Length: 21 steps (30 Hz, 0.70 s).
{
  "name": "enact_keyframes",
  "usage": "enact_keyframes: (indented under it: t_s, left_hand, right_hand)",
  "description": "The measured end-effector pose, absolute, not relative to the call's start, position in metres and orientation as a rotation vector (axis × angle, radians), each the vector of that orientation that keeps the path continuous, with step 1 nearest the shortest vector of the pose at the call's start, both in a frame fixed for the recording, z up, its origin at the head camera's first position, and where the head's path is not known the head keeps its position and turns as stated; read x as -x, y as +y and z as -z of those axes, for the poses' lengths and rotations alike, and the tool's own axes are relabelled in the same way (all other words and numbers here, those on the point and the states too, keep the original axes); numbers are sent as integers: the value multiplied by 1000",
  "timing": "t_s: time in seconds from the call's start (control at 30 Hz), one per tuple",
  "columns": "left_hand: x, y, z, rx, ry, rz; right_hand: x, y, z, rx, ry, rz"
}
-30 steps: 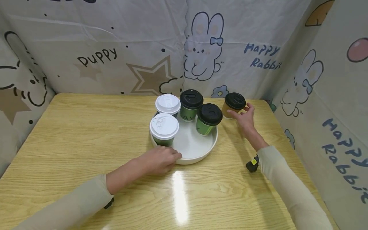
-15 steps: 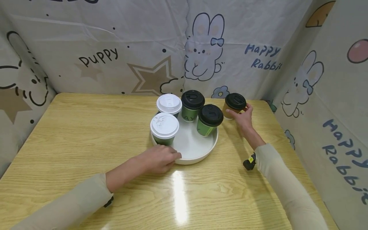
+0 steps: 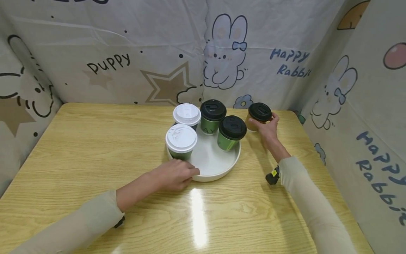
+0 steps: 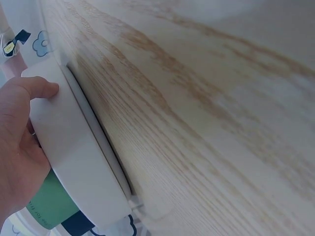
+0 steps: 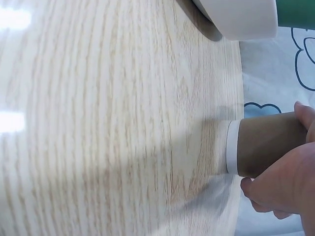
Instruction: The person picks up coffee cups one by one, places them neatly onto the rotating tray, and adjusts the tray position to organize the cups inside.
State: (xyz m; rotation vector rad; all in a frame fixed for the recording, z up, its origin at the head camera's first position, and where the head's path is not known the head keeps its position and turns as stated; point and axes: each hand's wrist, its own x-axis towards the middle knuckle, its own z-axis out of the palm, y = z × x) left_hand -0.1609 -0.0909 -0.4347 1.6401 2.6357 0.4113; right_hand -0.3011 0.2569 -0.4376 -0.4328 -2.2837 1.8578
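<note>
A round white tray (image 3: 219, 167) sits mid-table and holds several lidded cups: two green cups with white lids (image 3: 181, 138) (image 3: 186, 114) and two green cups with black lids (image 3: 213, 109) (image 3: 232, 127). My left hand (image 3: 177, 174) grips the tray's near rim (image 4: 74, 147), thumb on its edge. A brown cup with a black lid (image 3: 259, 113) stands on the table just right of the tray. My right hand (image 3: 268, 128) wraps round that brown cup (image 5: 266, 145), which stands on the wood.
The wooden table (image 3: 95, 148) is walled by cartoon-print cloth (image 3: 222, 53) at the back and both sides. The brown cup stands near the back right corner, close to the cloth. Bare wood lies left of the tray and along the front.
My right hand has closed round the brown cup, and the forearm has slid slightly toward it. The left hand and tray have stayed put.
</note>
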Motion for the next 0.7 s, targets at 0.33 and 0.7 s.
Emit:
enact_keyframes:
  t_s: [0.33,0.7]
  left_hand:
    - [162,-92,435,-1660,2633,-417]
    - [163,-93,436,-1679,2635,-442]
  right_hand:
    - [307,254,438,381,-2255,-1883]
    - [306,243,437,434,-2245,-1854]
